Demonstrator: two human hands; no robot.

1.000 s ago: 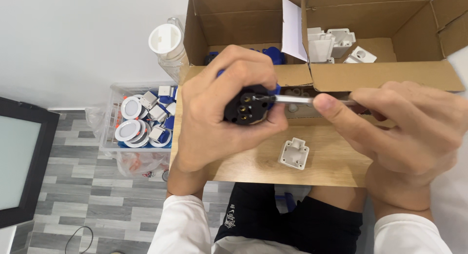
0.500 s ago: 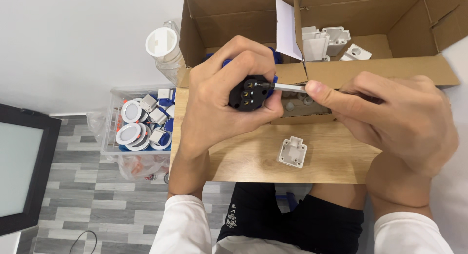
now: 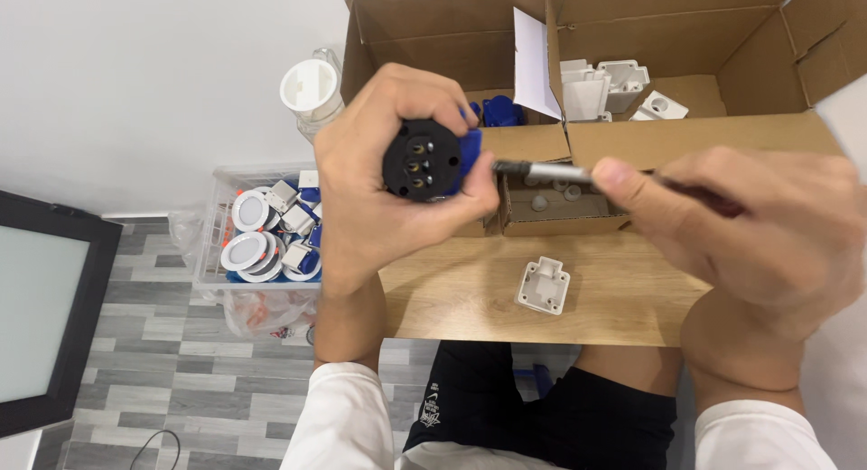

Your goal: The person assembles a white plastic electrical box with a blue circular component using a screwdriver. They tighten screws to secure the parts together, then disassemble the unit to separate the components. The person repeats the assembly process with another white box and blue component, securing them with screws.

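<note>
My left hand [image 3: 379,190] grips a round black plug insert with brass contacts [image 3: 418,160], set in a blue housing [image 3: 468,154], held up over the table edge. My right hand [image 3: 759,226] holds a screwdriver [image 3: 551,173] by its dark handle. Its metal shaft points left and its tip touches the side of the blue housing by my left thumb. A small white plastic cover [image 3: 543,286] lies on the wooden table [image 3: 623,298] below both hands.
An open cardboard box [image 3: 686,136] at the back holds white plastic parts [image 3: 601,86] and blue pieces [image 3: 501,111]. A clear bin [image 3: 217,244] of white and blue parts stands on the floor at left, with a white cup stack [image 3: 310,86] behind it. A dark panel [image 3: 45,316] leans far left.
The black insert has turned to face the camera more squarely and both hands have risen slightly. The screwdriver tip has shifted from the insert's face to the blue housing's side.
</note>
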